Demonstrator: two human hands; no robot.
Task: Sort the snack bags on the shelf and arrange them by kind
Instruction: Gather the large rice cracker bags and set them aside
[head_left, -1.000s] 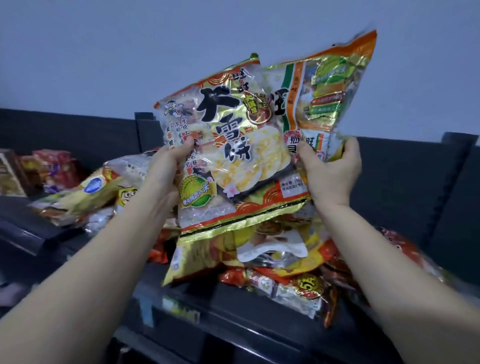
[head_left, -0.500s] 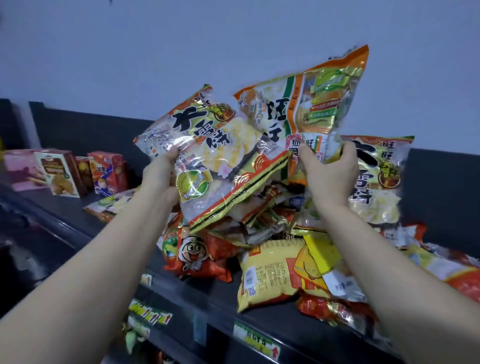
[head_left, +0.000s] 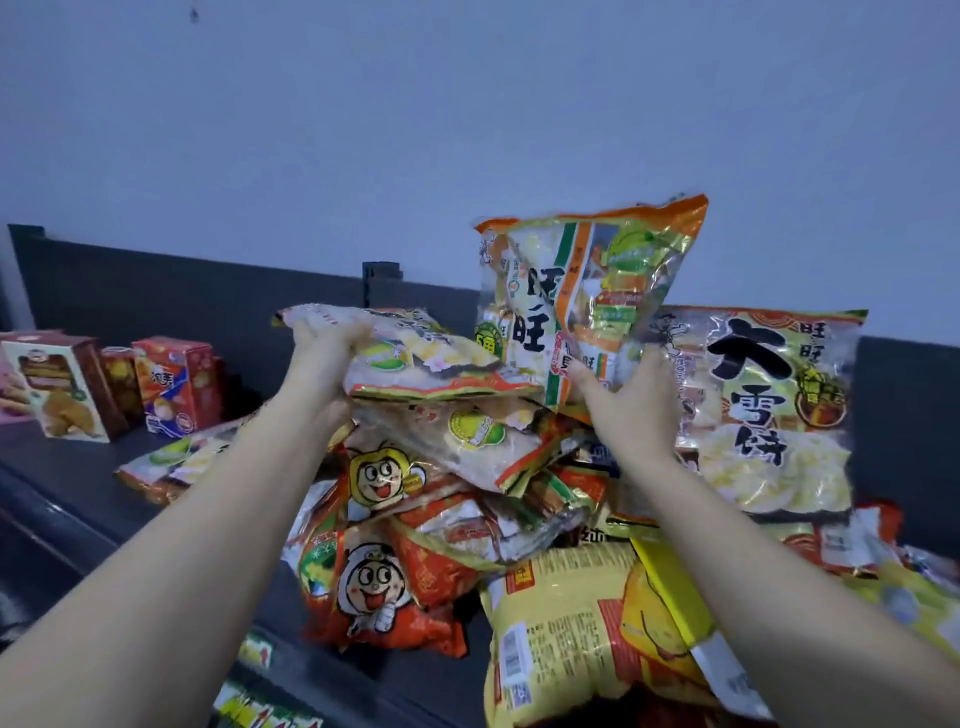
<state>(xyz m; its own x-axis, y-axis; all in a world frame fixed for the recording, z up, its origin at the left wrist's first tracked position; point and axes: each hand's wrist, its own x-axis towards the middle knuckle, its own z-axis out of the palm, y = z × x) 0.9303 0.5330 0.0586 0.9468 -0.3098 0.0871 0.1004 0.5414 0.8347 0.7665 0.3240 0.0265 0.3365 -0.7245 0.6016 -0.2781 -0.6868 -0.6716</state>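
- Wall: pale blue-grey, plain; fills the upper half behind everything.
- Shelf: dark grey, running from the left to the lower right, with a dark back panel along its rear.
- Pile of snack bags: mixed kinds, heaped mid-shelf and overlapping at all angles.
- Large rice-cracker bag: clear and gold with bold black characters. It stands upright at the right of the pile, against the back panel.
- Yellow bag: lies at the near side of the pile, barcode side up.
- Orange-and-green rice-cracker bag: held upright above the pile, in front of the wall, overlapping the left edge of the large rice-cracker bag.
- Flat rice-cracker bag: held nearly level over the top of the pile, directly above a similar bag. Whether the two touch cannot be told.
- Red cartoon-face bags: two, one above the other, at the left front of the pile.
- Loose bag: lies flat on the shelf, between the boxes and the pile.
- Brown box and red box: upright at the left end, well apart from the pile.
- Right hand: fingers curled round the lower edge of the orange-and-green rice-cracker bag.
- Left hand: grips the left end of the flat rice-cracker bag, fingers over its top.
- Price labels: on the shelf's front edge; print blurred.
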